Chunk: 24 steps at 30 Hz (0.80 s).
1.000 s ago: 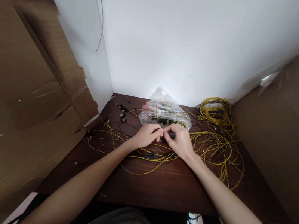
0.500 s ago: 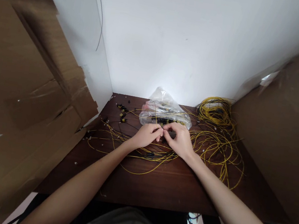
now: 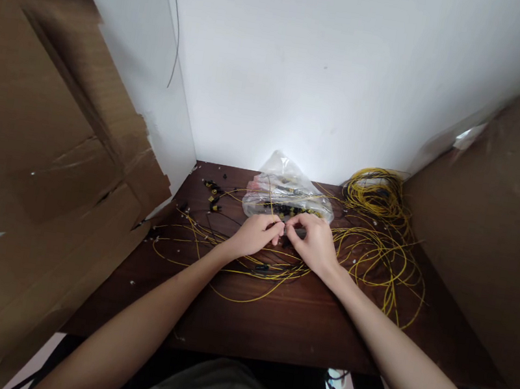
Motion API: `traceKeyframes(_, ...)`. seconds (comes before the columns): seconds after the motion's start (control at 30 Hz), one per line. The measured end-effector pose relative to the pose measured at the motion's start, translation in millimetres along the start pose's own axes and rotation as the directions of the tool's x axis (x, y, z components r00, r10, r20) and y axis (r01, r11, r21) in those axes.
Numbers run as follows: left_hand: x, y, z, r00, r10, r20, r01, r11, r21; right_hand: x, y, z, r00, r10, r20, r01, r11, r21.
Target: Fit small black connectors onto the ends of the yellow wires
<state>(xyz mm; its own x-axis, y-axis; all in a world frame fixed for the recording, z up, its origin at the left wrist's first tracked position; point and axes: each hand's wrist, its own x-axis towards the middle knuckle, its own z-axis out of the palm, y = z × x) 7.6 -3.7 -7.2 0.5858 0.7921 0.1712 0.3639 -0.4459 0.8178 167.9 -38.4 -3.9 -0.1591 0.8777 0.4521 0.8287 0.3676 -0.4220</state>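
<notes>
My left hand (image 3: pixel 258 233) is closed in a pinch on a thin yellow wire (image 3: pixel 270 195), whose end sticks up above the fingers. Close beside it, my right hand (image 3: pixel 313 239) pinches with thumb and forefinger; whatever sits between those fingertips is too small to name. Only a narrow gap parts the two sets of fingertips. Just behind the hands lies a clear plastic bag (image 3: pixel 286 185) with black and yellow small parts (image 3: pixel 289 211) at its mouth. Under the wrists, yellow and black wires (image 3: pixel 271 276) run across the brown table (image 3: pixel 239 323).
A coiled bundle of yellow wire (image 3: pixel 374 189) lies at the back right, with looser yellow loops (image 3: pixel 388 274) in front. Small black connectors (image 3: pixel 213 195) are at the back left. Cardboard panels stand at the left (image 3: pixel 46 174) and right (image 3: pixel 496 225), with a white wall (image 3: pixel 307 83) behind.
My right fingertips have shifted slightly right, away from the left ones, opening a small gap. My left hand and the wires look the same.
</notes>
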Motion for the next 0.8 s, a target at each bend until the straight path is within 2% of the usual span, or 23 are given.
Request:
traceKeyframes(0.33,-2.2,4.1,-1.5,1.000,-0.003,0.002,0.003,1.000,0.002,-1.4,-1.4,0.5,0.998,-0.070,0.000,0.070,0.996,0.054)
traceKeyframes(0.67,-0.4,1.3,-0.1,1.000,-0.008,0.001,0.008,1.000,0.027,-0.6,0.9,1.5,1.000,0.005,0.029,-0.005,1.000,0.000)
traceKeyframes(0.8,-1.1,2.2,-0.5,1.000,-0.018,0.004,0.018,1.000,0.015,-1.0,-0.5,0.3,1.000,-0.029,0.009,0.029,1.000,-0.001)
